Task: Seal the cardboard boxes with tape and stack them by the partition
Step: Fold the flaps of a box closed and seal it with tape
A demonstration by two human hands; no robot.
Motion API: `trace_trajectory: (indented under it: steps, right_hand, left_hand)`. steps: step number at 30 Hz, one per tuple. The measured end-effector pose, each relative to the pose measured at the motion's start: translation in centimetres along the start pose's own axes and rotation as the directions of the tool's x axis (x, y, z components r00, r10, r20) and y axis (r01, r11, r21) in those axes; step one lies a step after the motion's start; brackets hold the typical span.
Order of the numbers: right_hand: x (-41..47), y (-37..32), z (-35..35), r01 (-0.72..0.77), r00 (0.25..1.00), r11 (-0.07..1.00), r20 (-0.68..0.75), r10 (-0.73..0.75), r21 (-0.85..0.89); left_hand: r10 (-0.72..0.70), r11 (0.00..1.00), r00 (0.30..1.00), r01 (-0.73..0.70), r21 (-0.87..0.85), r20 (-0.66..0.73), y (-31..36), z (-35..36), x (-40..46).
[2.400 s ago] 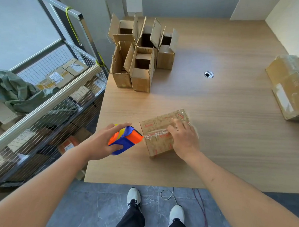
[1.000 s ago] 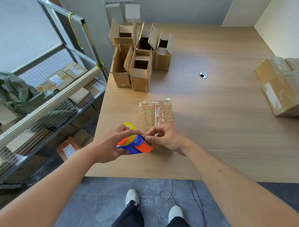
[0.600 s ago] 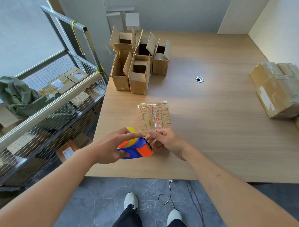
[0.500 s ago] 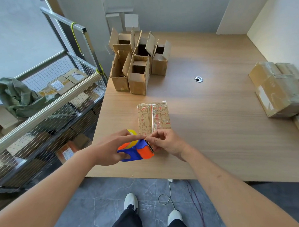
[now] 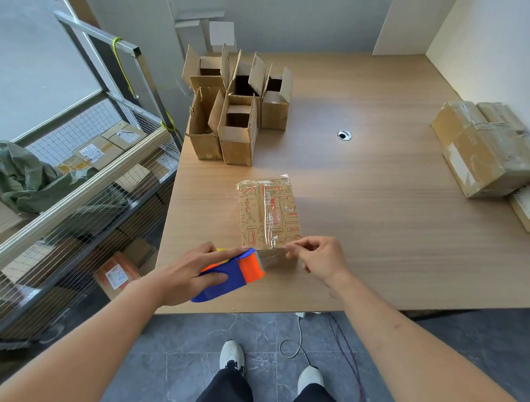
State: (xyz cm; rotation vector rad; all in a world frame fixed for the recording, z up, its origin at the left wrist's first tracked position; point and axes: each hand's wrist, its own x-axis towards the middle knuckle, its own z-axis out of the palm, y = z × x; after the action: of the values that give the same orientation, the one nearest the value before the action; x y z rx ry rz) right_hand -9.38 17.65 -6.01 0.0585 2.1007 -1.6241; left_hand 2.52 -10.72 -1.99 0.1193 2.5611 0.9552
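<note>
Your left hand grips the tape dispenser just before the printed box; your right hand pinches the tape end. The box looks light and stiff, the tape slippery: hold the box by its sides.

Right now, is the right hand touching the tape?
Touching: the head view shows the right hand pinching the clear tape pulled from the dispenser.

Wooden table: printed box, open boxes, taped parcels.
</note>
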Motion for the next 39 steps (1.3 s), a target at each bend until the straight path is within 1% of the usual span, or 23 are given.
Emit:
trace_trajectory:
  steps: [2,4,9,14,21,28,31,33,35,39]
  right_hand:
    - [0.5,0.4,-2.0,-0.034,0.995,0.999,-0.099,0.034,0.001]
    - [0.9,0.8,-2.9,-0.040,0.989,0.999,-0.144,0.035,-0.032]
    - [2.3,1.7,-1.5,-0.056,0.978,0.992,-0.209,0.031,-0.115]
    - [3.9,3.2,-0.9,-0.111,0.970,0.969,-0.238,0.057,-0.221]
    - [4.6,4.1,-0.6,-0.104,0.951,0.965,-0.308,0.025,-0.241]
    - [4.3,3.9,-0.7,-0.046,0.952,0.964,-0.303,-0.037,-0.263]
    - [4.4,4.0,-1.4,-0.108,0.951,0.956,-0.309,0.019,-0.273]
    - [4.7,4.1,-1.8,-0.130,0.966,0.944,-0.252,0.052,-0.304]
    - [5.3,4.1,-2.1,-0.119,0.978,0.931,-0.202,0.050,-0.346]
    - [5.8,3.9,-2.8,-0.132,0.986,0.870,-0.156,0.064,-0.476]
  left_hand:
    - [-0.048,0.999,0.999,0.048,-0.020,-0.006,-1.5,-0.8,-0.6]
    - [-0.094,0.995,0.996,0.094,-0.037,0.002,-2.7,-1.4,-0.8]
    - [-0.164,0.984,0.986,0.166,-0.070,0.026,-3.6,-1.9,1.0]
    - [-0.247,0.968,0.968,0.248,-0.029,0.049,-4.3,-2.2,3.0]
    - [-0.282,0.958,0.955,0.286,-0.030,0.088,-5.1,-1.9,5.2]
    - [-0.294,0.955,0.952,0.296,-0.008,0.084,-4.6,-1.9,5.8]
    - [-0.299,0.954,0.951,0.300,0.002,0.084,-4.3,-2.0,6.0]
    - [-0.300,0.954,0.950,0.300,0.014,0.085,-4.1,-2.0,6.0]
    - [-0.306,0.952,0.948,0.305,0.025,0.085,-4.0,-2.0,6.0]
    - [-0.327,0.945,0.940,0.326,0.023,0.099,-3.6,-2.1,6.2]
